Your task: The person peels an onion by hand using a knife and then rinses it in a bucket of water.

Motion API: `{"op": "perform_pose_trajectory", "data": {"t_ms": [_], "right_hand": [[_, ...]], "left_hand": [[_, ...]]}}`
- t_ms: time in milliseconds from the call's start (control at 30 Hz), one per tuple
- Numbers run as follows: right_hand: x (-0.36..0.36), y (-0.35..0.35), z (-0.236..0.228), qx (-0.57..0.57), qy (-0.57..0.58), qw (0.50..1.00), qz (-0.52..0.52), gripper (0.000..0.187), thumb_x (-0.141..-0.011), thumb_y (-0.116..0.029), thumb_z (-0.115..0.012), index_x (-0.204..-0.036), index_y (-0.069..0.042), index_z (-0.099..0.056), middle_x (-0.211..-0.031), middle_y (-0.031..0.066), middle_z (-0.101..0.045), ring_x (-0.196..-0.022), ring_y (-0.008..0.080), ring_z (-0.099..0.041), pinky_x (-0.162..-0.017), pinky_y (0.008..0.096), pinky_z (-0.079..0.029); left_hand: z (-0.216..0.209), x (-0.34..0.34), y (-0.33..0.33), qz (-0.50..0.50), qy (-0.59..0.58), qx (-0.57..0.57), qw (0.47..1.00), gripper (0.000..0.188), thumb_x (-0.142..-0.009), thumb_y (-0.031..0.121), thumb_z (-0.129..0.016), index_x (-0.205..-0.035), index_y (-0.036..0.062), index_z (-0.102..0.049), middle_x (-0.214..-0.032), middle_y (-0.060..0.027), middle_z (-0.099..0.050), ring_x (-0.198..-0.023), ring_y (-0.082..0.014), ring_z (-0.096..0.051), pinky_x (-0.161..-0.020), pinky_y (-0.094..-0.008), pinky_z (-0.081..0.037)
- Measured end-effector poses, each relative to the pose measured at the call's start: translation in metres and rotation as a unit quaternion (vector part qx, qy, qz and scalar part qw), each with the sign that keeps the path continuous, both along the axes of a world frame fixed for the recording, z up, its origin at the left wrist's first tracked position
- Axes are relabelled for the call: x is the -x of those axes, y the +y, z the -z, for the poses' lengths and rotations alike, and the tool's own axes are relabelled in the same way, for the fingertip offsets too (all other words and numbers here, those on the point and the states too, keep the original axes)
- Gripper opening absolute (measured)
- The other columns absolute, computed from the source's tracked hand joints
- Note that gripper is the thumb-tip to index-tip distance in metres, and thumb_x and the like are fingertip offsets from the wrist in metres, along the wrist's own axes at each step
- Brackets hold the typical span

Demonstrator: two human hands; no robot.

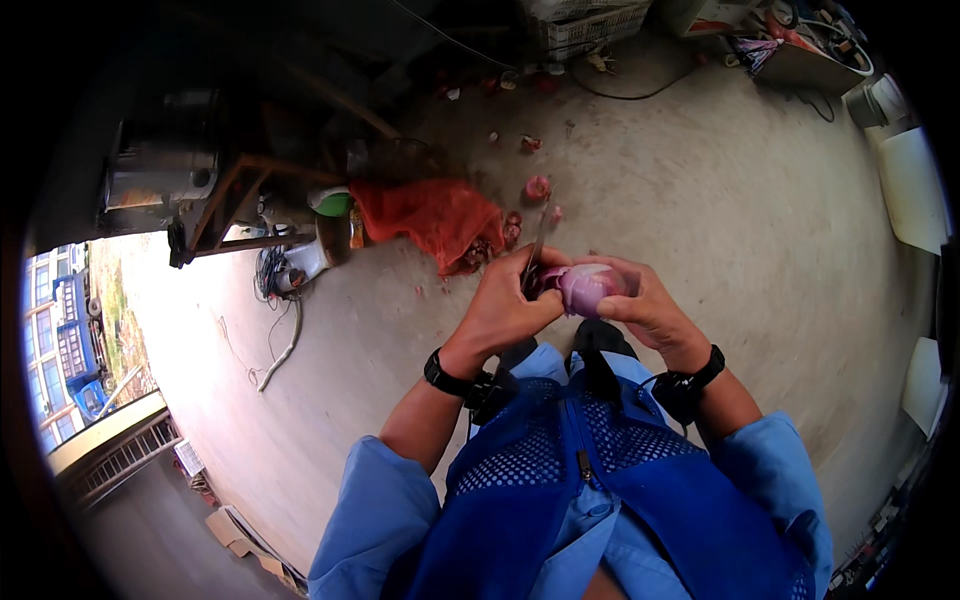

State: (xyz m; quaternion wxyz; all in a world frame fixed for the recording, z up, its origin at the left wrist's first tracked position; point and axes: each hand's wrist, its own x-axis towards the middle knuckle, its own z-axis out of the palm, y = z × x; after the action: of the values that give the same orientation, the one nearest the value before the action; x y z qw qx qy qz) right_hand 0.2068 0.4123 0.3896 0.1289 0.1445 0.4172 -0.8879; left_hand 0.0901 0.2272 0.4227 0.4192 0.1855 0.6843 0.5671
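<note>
We see the left hand (508,312) closed around a knife (541,232), its thumb at the purple onion (592,290), which the right hand (652,310) grips from the opposite side; farther out, on the floor (740,240), we note a red mesh bag (425,215) near a loose onion (538,187).

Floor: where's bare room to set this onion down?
Widest bare floor: between the right hand and the white panels. A smaller patch lies between the left forearm and the pale hose. Crowded: ahead of the left hand, around the red net bag and loose onion.
</note>
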Motion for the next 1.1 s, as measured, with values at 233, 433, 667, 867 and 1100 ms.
{"op": "perform_pose_trajectory", "data": {"t_ms": [233, 433, 667, 867, 1100], "right_hand": [[0.003, 0.024, 0.004, 0.005, -0.002, 0.999, -0.053, 0.069, -0.076, -0.016, -0.082, -0.134, 0.005, -0.053, -0.121, 0.0103, -0.064, -0.11, 0.0154, -0.063, -0.101, 0.0293, -0.048], [0.018, 0.034, -0.006, 0.047, -0.019, 0.995, -0.087, 0.074, -0.077, -0.018, -0.083, -0.139, 0.004, -0.049, -0.123, 0.0109, -0.063, -0.111, 0.0165, -0.062, -0.1, 0.0296, -0.048], [0.025, 0.025, 0.019, -0.041, -0.014, 0.999, 0.017, 0.066, -0.084, -0.023, -0.08, -0.137, 0.003, -0.05, -0.127, 0.0108, -0.059, -0.117, 0.0205, -0.059, -0.098, 0.0355, -0.051], [0.025, 0.01, 0.006, 0.017, -0.01, 0.998, 0.067, 0.062, -0.088, -0.024, -0.075, -0.137, 0.003, -0.048, -0.135, 0.0128, -0.055, -0.12, 0.0235, -0.058, -0.101, 0.0402, -0.051], [0.023, -0.017, 0.015, 0.049, 0.011, 0.99, 0.129, 0.062, -0.088, -0.024, -0.074, -0.136, 0.004, -0.047, -0.13, 0.0142, -0.058, -0.119, 0.023, -0.059, -0.104, 0.04, -0.048]], "left_hand": [[0.029, -0.013, 0.012, -0.098, -0.037, -0.018, 0.994, 0.026, -0.079, 0.003, -0.059, -0.105, -0.0009, -0.063, -0.087, -0.0034, -0.063, -0.074, -0.0082, -0.058, -0.063, -0.0219, -0.047], [0.031, -0.022, 0.014, -0.22, -0.077, -0.044, 0.972, 0.021, -0.082, 0.002, -0.059, -0.103, 0.0022, -0.06, -0.087, -0.0057, -0.066, -0.066, -0.007, -0.057, -0.054, -0.0211, -0.045], [0.022, -0.01, 0.005, -0.28, 0.05, -0.094, 0.954, 0.023, -0.084, -0.003, -0.057, -0.107, 0.0014, -0.059, -0.091, -0.0077, -0.067, -0.07, -0.0076, -0.059, -0.058, -0.021, -0.047], [0.0, -0.002, 0.003, -0.255, 0.042, -0.138, 0.956, 0.021, -0.082, -0.009, -0.054, -0.101, -0.001, -0.058, -0.093, -0.0076, -0.066, -0.088, -0.0122, -0.063, -0.081, -0.0268, -0.052], [0.002, -0.004, 0.005, -0.152, 0.02, -0.174, 0.973, 0.023, -0.081, -0.007, -0.057, -0.103, 0.0002, -0.056, -0.096, -0.0112, -0.067, -0.083, -0.0143, -0.064, -0.072, -0.0268, -0.054]]}}
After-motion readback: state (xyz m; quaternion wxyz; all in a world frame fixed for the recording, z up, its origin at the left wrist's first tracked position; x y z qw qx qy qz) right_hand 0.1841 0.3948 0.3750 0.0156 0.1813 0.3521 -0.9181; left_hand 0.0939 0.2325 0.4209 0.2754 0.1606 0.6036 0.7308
